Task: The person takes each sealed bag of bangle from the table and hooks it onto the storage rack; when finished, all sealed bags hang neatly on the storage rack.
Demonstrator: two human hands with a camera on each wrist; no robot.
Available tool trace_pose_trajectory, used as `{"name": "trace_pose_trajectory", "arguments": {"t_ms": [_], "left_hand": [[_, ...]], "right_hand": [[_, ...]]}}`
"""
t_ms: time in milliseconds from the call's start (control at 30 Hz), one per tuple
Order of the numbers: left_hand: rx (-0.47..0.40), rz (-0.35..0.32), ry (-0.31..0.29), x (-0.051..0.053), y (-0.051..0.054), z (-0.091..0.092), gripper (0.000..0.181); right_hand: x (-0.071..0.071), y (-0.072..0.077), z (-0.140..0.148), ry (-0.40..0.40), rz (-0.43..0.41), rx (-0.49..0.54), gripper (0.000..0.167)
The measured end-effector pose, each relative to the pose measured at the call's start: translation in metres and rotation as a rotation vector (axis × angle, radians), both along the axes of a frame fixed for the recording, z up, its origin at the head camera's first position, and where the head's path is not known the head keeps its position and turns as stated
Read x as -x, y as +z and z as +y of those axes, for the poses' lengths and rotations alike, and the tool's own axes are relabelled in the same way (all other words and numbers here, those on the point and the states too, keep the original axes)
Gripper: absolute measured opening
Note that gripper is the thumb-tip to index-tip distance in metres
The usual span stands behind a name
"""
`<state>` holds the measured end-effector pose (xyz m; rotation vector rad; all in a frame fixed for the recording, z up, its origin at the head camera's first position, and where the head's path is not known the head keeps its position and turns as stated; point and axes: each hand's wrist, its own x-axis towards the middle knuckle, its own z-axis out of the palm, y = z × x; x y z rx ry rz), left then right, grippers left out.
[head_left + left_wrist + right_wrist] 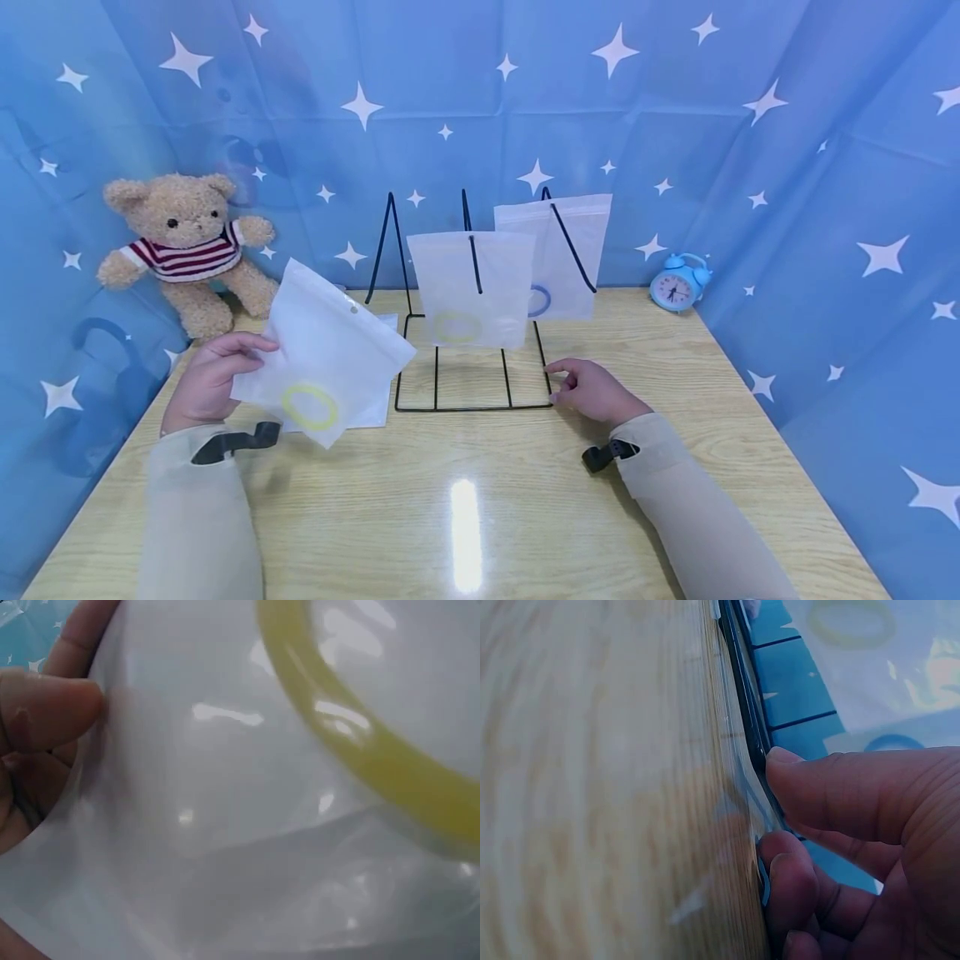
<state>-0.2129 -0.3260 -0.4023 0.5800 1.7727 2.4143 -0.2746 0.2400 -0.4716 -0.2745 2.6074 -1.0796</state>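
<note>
My left hand (213,379) pinches the left edge of a white pouch (330,342) with a yellow ring (310,407) in it, held tilted at the left. In the left wrist view the thumb (49,712) lies on the pouch (172,772) beside the yellow ring (360,750). My right hand (596,390) holds the front right corner of the black wire rack (472,409) between thumb and fingers. On the rack's middle hook hangs a pouch with a yellow ring (459,327); on the right hook, one with a blue ring (538,301). The left hook is bare.
Another white pouch (375,412) lies on the table (360,517), partly under the held one. A teddy bear (187,250) sits at the back left. A blue alarm clock (675,287) stands at the back right, in front of a starry blue curtain (450,75).
</note>
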Motion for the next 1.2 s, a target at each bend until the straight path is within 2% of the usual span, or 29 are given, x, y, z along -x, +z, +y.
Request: {"name": "trace_pose_trajectory", "arguments": {"t_ms": [267,500,900,1200], "left_hand": [[-0.026,0.094,-0.059,0.0,0.004,0.01,0.061],[-0.038,0.107,-0.078,0.001,0.006,0.017,0.059],[0.024,0.05,-0.033,0.005,0.005,0.021,0.048],[0.008,0.076,0.066,0.009,0.002,0.033,0.048]], "right_hand": [[0.001,-0.001,0.0,0.01,0.01,-0.004,0.053],[0.001,-0.002,0.001,0.005,0.009,0.001,0.052],[0.0,-0.001,0.0,0.012,0.005,-0.011,0.054],[0.001,-0.002,0.0,0.011,0.017,-0.022,0.054]]}}
